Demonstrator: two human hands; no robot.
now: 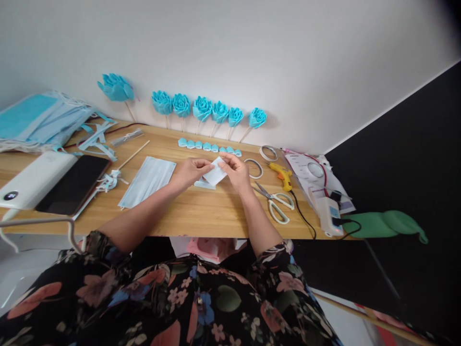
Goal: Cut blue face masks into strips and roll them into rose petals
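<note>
Between my two hands is a small white piece of mask fabric [216,174], held above the wooden table. My left hand [192,170] pinches its left edge with thumb and forefinger. On the other side, my right hand [235,169] grips the upper right edge. Under it lies another pale blue cut piece [205,184], partly hidden. A row of small rolled light blue pieces [206,146] sits just beyond my hands. To the left rests a flat face mask [148,181]. White-handled scissors [275,199] lie open to the right.
Several blue fabric flowers on sticks [202,109] lean against the wall. Tape rolls [254,168], a yellow glue gun [283,176] and a power strip [330,216] are on the right. A phone [74,185], power bank [38,180] and mask stack [46,117] lie left.
</note>
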